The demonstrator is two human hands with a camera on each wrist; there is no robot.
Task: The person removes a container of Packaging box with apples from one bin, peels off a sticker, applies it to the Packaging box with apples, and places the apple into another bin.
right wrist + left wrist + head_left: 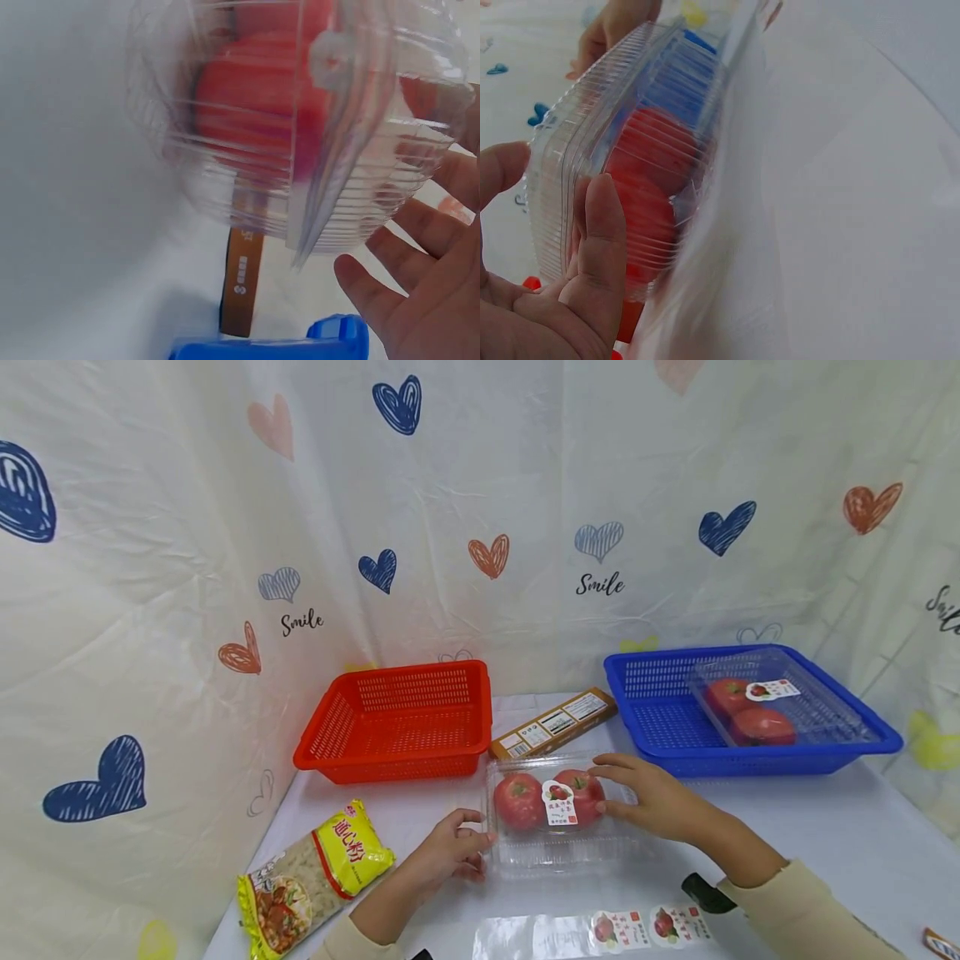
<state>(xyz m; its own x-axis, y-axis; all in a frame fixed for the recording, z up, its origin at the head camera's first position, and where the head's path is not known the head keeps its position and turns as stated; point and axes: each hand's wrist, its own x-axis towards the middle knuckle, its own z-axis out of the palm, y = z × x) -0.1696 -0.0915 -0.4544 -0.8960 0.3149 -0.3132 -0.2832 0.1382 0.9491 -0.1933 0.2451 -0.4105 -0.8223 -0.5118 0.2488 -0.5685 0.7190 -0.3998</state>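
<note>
A clear plastic clamshell box [566,852] with two red fruits [519,802] inside lies before me on the white table, a white sticker [559,802] on its lid. My left hand [456,847] holds the box's left end, thumb and fingers bent around the rim; the left wrist view shows the thumb [604,217] against its ribbed side. My right hand [652,797] is at the opposite end, fingers spread over the lid's right corner. In the right wrist view its fingers [405,259] are mostly straight against the ribbed lid.
A red basket [405,768] stands behind to the left, a blue basket [757,760] holding a similar fruit box [780,693] to the right. Between them lies a brown carton [555,724]. A yellow pasta bag [315,881] is front left; a sticker strip [536,937] lies in front.
</note>
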